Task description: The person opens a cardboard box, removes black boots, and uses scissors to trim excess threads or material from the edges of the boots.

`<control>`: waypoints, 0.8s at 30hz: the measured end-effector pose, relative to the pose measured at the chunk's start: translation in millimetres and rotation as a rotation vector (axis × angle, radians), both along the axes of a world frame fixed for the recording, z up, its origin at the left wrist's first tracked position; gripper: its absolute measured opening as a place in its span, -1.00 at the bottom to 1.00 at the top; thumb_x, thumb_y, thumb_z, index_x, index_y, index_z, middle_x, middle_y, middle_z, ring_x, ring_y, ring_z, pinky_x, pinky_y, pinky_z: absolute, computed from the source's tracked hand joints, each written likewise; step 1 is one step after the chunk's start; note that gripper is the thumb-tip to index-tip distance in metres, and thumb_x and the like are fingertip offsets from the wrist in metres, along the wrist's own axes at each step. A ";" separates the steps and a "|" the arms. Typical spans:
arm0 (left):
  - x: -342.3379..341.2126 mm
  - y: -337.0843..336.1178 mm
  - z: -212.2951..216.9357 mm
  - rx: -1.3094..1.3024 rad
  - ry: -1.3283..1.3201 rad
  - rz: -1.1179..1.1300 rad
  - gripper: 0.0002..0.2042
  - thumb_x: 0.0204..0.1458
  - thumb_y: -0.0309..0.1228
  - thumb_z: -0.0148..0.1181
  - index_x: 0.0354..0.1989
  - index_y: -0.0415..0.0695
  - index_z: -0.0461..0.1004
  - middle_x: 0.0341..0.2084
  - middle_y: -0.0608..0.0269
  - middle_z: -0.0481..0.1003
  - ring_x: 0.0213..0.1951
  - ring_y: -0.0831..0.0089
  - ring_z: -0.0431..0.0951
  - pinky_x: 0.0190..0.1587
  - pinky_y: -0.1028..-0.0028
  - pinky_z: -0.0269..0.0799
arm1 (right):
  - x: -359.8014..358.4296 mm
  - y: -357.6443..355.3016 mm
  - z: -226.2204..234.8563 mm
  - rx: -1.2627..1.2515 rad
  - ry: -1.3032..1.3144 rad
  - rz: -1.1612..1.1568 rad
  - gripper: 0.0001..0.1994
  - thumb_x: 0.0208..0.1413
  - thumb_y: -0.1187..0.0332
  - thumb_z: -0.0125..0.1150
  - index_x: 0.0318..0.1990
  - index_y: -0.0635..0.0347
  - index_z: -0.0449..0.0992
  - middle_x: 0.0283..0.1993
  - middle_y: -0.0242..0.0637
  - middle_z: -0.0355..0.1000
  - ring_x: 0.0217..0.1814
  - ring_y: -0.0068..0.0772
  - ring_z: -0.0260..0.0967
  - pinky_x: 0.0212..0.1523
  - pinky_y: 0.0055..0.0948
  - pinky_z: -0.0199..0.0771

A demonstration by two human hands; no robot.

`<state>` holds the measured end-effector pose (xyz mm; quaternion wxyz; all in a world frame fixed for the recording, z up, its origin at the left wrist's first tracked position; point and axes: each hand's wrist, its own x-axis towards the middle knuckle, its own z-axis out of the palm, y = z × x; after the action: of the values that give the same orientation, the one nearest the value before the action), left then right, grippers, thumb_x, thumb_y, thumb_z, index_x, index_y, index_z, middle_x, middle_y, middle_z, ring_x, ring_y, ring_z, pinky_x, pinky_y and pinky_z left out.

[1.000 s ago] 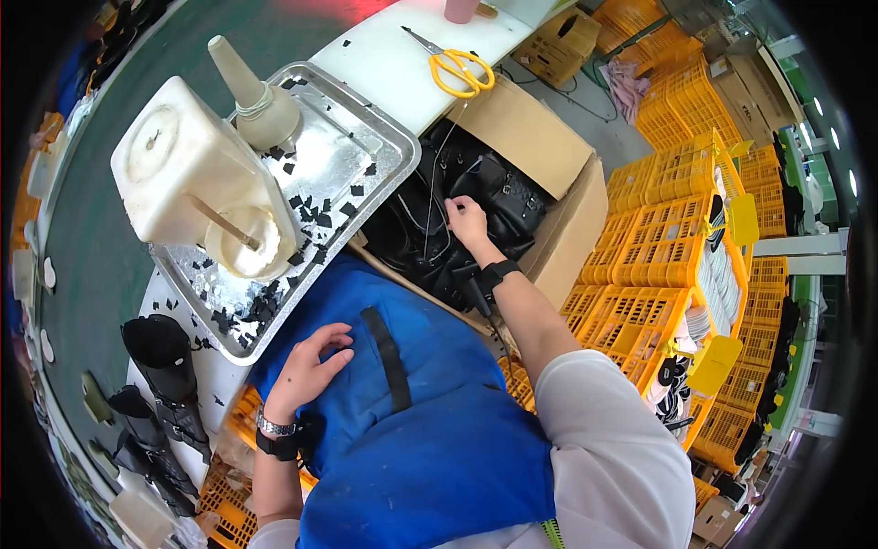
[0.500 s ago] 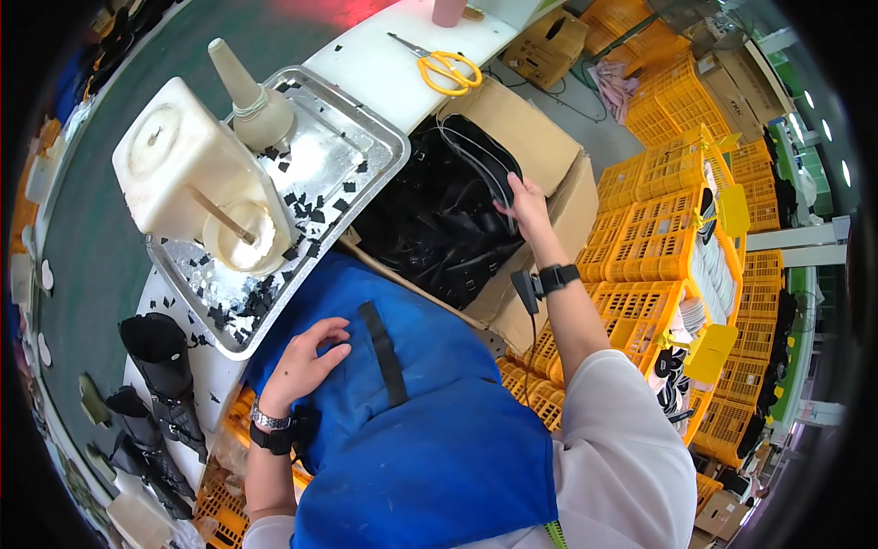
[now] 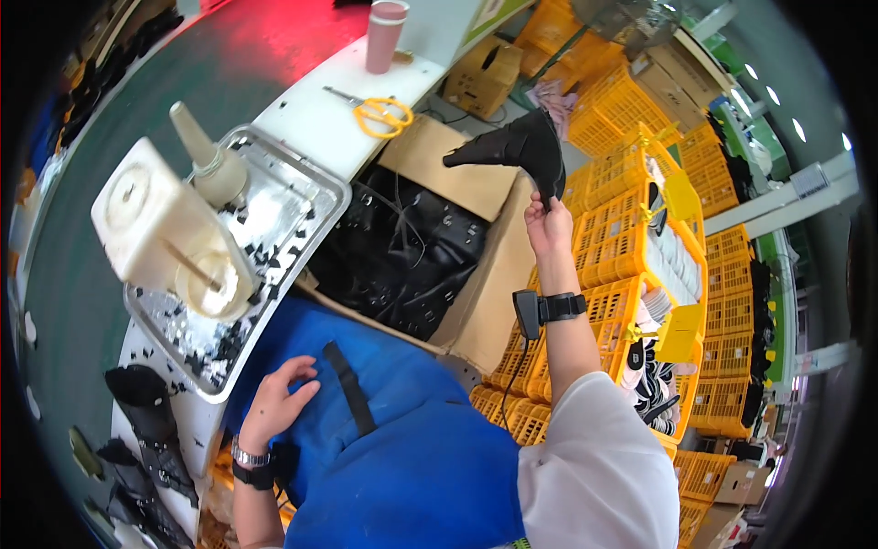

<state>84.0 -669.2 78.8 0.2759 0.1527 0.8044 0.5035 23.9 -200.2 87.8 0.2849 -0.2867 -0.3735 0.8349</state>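
Note:
A black boot upper (image 3: 517, 151) hangs in the air over the far right corner of an open cardboard box (image 3: 494, 293). My right hand (image 3: 551, 229) pinches the boot upper by its lower edge. Inside the box lies a pile of black boot uppers (image 3: 393, 261) with small metal buckles and a loose thread. Over the blue apron (image 3: 412, 439) on my lap, beside its black strap, my left hand (image 3: 277, 398) is held with fingers loosely bent and apart, holding nothing.
Left of the box, a metal tray (image 3: 315, 206) carries a white container (image 3: 151, 215), a cone-topped bottle (image 3: 218, 169) and black scraps. Yellow-handled scissors (image 3: 380, 116) and a pink cup (image 3: 384, 41) are on the white table. Yellow crates (image 3: 608, 233) stand stacked at right. Black boots (image 3: 151, 416) stand near left.
My right hand has lifted a boot upper out of the box, up and to the right. My left hand keeps its loose pose over the apron. The whole view has shifted slightly.

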 end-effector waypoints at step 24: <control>-9.5 -10.6 12.6 0.729 -0.510 0.458 -0.65 -0.10 -0.49 0.17 -0.11 -0.30 0.31 -0.33 0.26 0.46 -0.38 0.57 0.49 -0.40 0.57 0.49 | 3.3 -126.2 31.5 0.518 -0.357 1.420 -0.69 0.12 0.26 -0.06 -0.02 0.19 0.34 -0.33 -0.35 0.41 -0.51 -0.65 0.31 -0.52 -0.69 0.31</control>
<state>74.6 -679.8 91.4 0.2748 -0.0694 0.4959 0.8208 27.2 -326.5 119.3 -0.3250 -0.0332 -0.6912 0.6446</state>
